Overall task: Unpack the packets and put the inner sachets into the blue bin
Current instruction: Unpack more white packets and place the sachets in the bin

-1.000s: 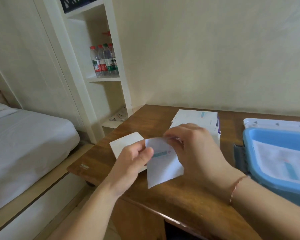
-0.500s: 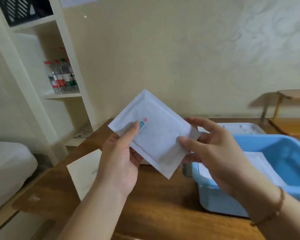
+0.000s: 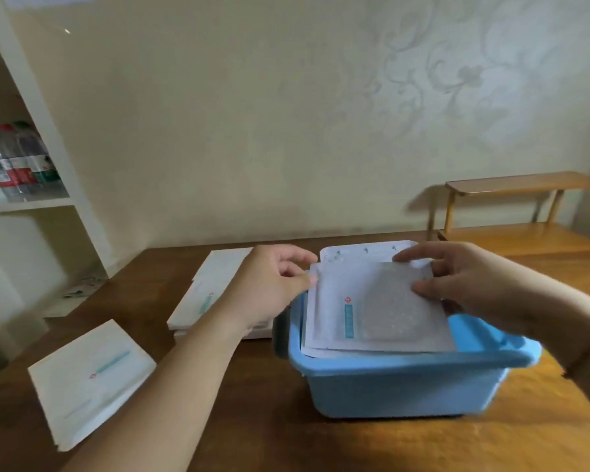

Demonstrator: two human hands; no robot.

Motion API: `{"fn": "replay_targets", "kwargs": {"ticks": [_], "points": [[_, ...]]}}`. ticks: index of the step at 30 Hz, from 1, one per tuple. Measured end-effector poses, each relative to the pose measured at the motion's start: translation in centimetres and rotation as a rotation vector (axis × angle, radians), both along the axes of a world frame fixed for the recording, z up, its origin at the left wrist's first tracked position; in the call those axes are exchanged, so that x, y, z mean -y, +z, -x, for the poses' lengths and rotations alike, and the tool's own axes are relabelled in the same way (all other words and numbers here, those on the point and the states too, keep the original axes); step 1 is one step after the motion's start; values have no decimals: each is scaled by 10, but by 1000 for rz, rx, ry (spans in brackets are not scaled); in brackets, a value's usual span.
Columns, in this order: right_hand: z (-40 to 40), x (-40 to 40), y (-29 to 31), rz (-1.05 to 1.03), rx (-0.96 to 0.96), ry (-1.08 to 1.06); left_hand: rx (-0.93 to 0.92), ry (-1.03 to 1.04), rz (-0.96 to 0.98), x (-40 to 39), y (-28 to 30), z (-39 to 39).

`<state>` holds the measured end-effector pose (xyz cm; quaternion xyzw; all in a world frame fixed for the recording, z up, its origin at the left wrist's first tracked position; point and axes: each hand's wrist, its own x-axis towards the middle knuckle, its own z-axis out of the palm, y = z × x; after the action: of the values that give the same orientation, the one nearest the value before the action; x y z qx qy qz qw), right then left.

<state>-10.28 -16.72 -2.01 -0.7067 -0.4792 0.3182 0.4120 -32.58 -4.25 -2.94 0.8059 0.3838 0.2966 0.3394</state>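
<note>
We see the sachet (image 3: 372,308) lying flat across the top of the blue bin (image 3: 389,386), resting on other white sheets stacked inside and reaching nearly rim to rim. Our left hand (image 3: 269,287) pinches its left edge between thumb and fingers; our right hand (image 3: 457,284) holds its far right corner, thumb on top. The bin stands on the wooden tabletop (image 3: 286,437), its near wall well back from the front edge, with bare wood in front and to its right. Just left of the bin lies a stack of packets (image 3: 212,294), touching or nearly touching the bin's dark side handle. A flat white wrapper (image 3: 89,379) sits apart near the tabletop's left front corner. On the sachet we make out a small red cross mark above a teal strip of print; the letters are too blurred to read. Bottles (image 3: 17,165) with red and green labels stand on the white shelf (image 3: 31,202) at far left.
</note>
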Motion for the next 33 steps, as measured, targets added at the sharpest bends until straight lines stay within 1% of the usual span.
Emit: {"fn": "replay_targets", "kwargs": {"ticks": [2,4,8,10,12,13,16,18,23,26,30,33], "points": [[1,-1,-3,57,45,5,-137,26,-54,0,-5,-2],[4,-1,-5,113,154,-6,-242,59,-103,1,-7,-2],[15,1,-6,206,381,59,-329,83,-190,7,-5,0],[18,2,-7,228,446,87,-394,42,-254,13,-2,2],[17,2,-8,236,499,117,-513,-43,-318,16,3,5],[16,2,-8,239,519,136,-587,-100,-315,16,7,8],[16,2,-7,236,534,184,-821,-265,-234,13,21,14],[16,2,-6,251,544,218,-922,-314,-200,9,27,12],[17,0,-2,334,596,290,-1065,-362,-238,4,42,0],[17,-2,-3,337,595,310,-1121,-328,-234,6,43,-5],[16,-2,-4,352,604,350,-1192,-278,-287,16,38,-12],[16,-2,-6,359,608,358,-1254,-280,-317,21,39,-21]]}}
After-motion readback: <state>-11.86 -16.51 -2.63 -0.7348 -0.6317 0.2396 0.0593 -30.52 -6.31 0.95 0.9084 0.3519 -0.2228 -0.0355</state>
